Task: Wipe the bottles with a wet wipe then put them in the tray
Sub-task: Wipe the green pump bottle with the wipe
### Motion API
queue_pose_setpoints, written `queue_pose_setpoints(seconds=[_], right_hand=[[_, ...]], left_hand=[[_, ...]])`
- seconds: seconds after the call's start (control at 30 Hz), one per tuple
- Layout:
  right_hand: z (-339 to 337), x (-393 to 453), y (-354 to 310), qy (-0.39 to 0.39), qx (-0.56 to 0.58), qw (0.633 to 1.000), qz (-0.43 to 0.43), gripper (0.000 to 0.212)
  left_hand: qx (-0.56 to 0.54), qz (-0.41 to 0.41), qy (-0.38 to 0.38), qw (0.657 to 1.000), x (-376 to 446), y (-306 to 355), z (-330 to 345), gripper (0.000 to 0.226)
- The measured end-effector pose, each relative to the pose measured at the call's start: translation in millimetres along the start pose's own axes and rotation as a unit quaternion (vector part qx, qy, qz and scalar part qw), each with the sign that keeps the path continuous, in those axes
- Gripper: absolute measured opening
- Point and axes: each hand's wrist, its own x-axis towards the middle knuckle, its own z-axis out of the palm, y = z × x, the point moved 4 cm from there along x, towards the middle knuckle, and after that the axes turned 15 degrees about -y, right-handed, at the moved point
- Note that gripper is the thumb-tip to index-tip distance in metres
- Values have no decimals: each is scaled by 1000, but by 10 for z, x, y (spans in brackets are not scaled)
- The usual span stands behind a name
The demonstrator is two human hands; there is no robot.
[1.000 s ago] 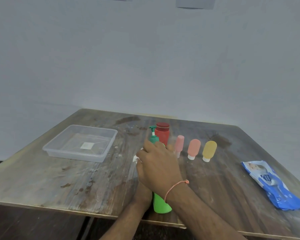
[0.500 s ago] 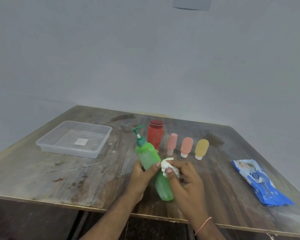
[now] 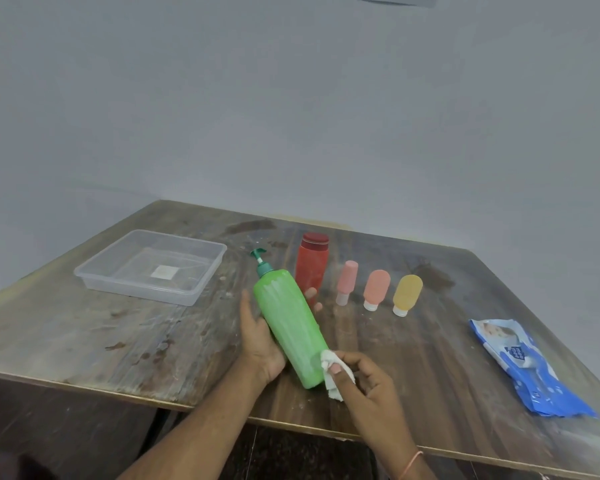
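The left hand [image 3: 260, 344] had its grip clamped around the green pump bottle [image 3: 290, 325], palm under the body and fingertips showing past the bottle's far side. The bottle was held off the tabletop [image 3: 118, 341], tilted so that its dark green pump head pointed away and to the left and its base came toward the near edge. The right hand [image 3: 368, 382] had its grip pinched shut on a crumpled white wet wipe [image 3: 331, 372], which was pressed against the lower right side of the green pump bottle, close to its base; a thin pink band sat on that wrist. Just behind the green pump bottle a red bottle [image 3: 311, 268] with a darker cap stood upright. To the right of the green pump bottle three small squeeze bottles stood on their white caps in a row: a pink one [image 3: 346, 282], a coral one [image 3: 376, 289] and a yellow one [image 3: 406, 294], near one another but apart. Well to the left of the green pump bottle lay a clear plastic tray [image 3: 201, 292] with a pale label on its floor and no bottle in it. Far to the right of the green pump bottle, near the tabletop's right edge, lay a blue pack of wipes [image 3: 530, 368].
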Motion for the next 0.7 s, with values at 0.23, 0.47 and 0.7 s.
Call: queue_pose_setpoints(seconds=[0.23, 0.47, 0.7], right_hand=[[74, 95, -6, -81, 37, 995, 38, 15], [-138, 160, 52, 6, 2, 1000, 9, 13], [-23, 158, 9, 10, -86, 996, -29, 10]], left_hand=[[-41, -36, -71, 996, 37, -15, -77, 80], [-6, -43, -30, 999, 44, -15, -117, 104], [28, -34, -3, 999, 26, 16, -102, 107]])
